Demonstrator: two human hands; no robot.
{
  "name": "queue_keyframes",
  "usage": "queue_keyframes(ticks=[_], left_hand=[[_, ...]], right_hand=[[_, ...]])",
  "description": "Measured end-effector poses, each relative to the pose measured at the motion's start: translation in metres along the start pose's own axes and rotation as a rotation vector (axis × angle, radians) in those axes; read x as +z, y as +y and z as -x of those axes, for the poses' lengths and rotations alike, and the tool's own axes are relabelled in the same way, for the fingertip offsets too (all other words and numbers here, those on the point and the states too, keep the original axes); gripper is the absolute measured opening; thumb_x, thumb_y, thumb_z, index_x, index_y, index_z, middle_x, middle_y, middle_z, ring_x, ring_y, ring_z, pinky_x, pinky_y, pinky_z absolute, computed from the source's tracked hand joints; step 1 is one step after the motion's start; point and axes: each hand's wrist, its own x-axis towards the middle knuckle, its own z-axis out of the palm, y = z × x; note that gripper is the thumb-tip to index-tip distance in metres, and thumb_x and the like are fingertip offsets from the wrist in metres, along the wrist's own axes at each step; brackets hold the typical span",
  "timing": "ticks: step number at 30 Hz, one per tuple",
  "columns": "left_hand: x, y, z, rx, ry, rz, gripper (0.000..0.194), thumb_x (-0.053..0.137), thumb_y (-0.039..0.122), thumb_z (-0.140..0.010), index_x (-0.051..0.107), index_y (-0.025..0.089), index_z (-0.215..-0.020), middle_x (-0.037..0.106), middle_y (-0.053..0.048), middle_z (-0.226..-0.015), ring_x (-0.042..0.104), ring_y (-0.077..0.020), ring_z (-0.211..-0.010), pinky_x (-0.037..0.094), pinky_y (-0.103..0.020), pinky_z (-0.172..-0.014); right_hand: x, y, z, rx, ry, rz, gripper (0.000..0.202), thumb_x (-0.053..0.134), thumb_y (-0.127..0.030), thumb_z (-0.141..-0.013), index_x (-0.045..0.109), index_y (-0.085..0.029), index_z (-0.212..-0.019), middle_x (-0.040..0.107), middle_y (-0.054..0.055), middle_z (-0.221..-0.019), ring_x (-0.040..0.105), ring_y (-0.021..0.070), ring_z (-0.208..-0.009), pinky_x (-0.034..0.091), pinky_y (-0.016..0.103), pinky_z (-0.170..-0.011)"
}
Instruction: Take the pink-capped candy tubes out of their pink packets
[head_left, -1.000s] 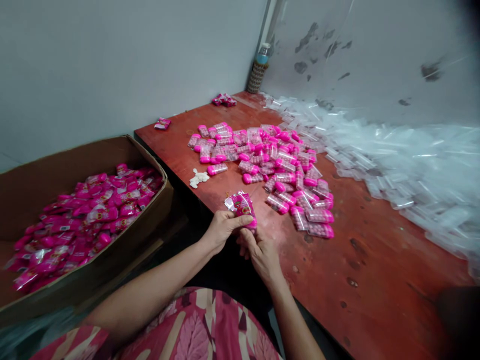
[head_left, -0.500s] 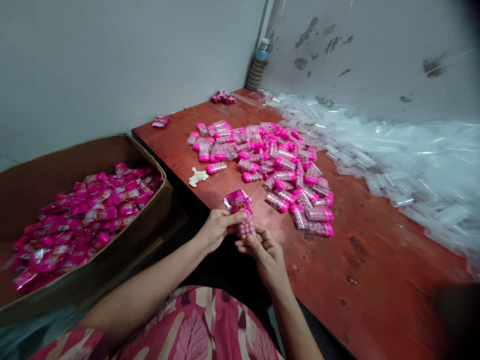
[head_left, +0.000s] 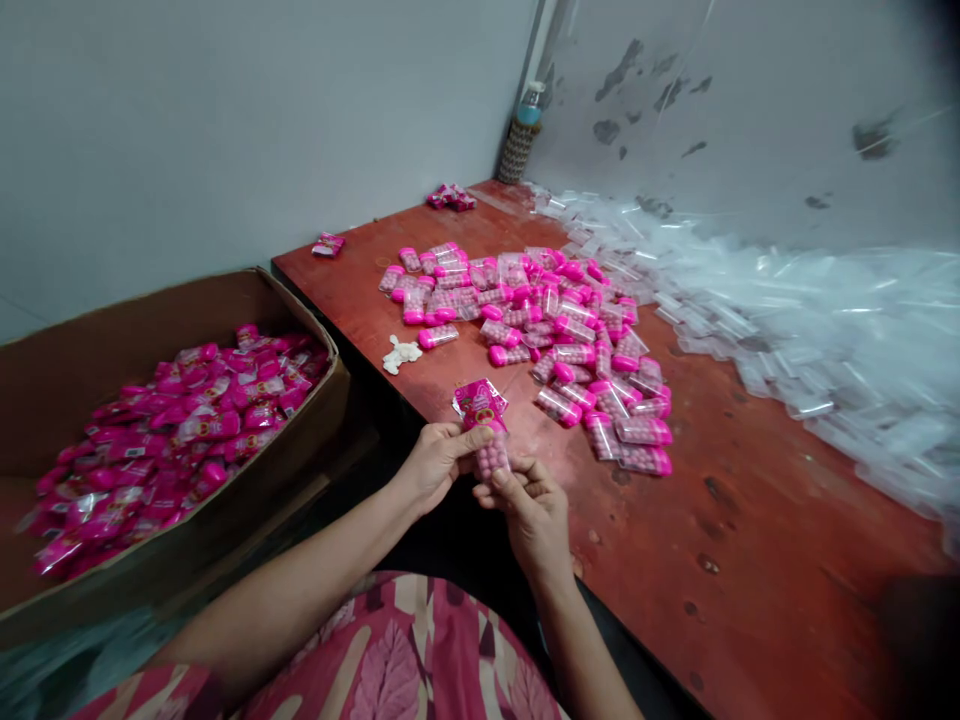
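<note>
A small clear container of pink candy balls is held between both hands, just off the table's near edge. My left hand pinches its upper end, thumb on top, together with a printed pink wrapper. From below, the thumb and fingers of my right hand grip the container's lower end. Behind the wrapper, white-edged printed pieces show on the table; where they end and the wrapper begins is hard to make out. Beyond my hands lies a heap of pink-capped candy containers.
At left stands a cardboard box holding many pink wrapped packs. Clear plastic sleeves pile up along the right wall. The red table also bears a whitish lump, small pink packets and a bottle in a woven holder.
The view has shifted slightly, so the surroundings sit a little further right. Both hands keep nearly the same grip on the container and wrapper.
</note>
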Motion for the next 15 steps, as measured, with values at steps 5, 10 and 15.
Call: queue_keyframes(ticks=[5, 10, 15], left_hand=[[-0.002, -0.007, 0.005, -0.082, -0.078, -0.126, 0.025, 0.072, 0.026, -0.059, 0.067, 0.005, -0.071, 0.061, -0.004, -0.057, 0.054, -0.0096, -0.048, 0.046, -0.024, -0.052], [-0.007, 0.007, 0.016, -0.01, -0.098, -0.012, 0.018, 0.068, 0.023, -0.065, 0.066, 0.006, -0.072, 0.066, -0.009, -0.074, 0.062, -0.0174, -0.07, 0.048, -0.034, -0.075], [-0.038, 0.054, 0.018, 0.597, 0.22, 0.039, 0.038, 0.05, 0.048, -0.076, 0.063, 0.016, -0.092, 0.066, -0.009, -0.098, 0.059, -0.0204, -0.095, 0.041, -0.04, -0.089]], right_hand=[[0.0, 0.003, -0.007, -0.017, 0.052, -0.037, 0.018, 0.067, -0.025, -0.069, 0.053, -0.017, -0.078, 0.065, -0.001, -0.062, 0.061, 0.0106, -0.049, 0.051, 0.021, -0.049], [0.005, -0.006, -0.017, -0.077, -0.02, 0.146, 0.02, 0.069, -0.023, -0.066, 0.049, -0.018, -0.071, 0.058, -0.006, -0.051, 0.054, 0.0073, -0.042, 0.042, 0.016, -0.041], [0.002, -0.016, -0.022, -0.096, -0.014, 0.215, 0.018, 0.063, -0.029, -0.072, 0.051, -0.018, -0.079, 0.061, -0.003, -0.06, 0.057, 0.0093, -0.046, 0.043, 0.018, -0.042]])
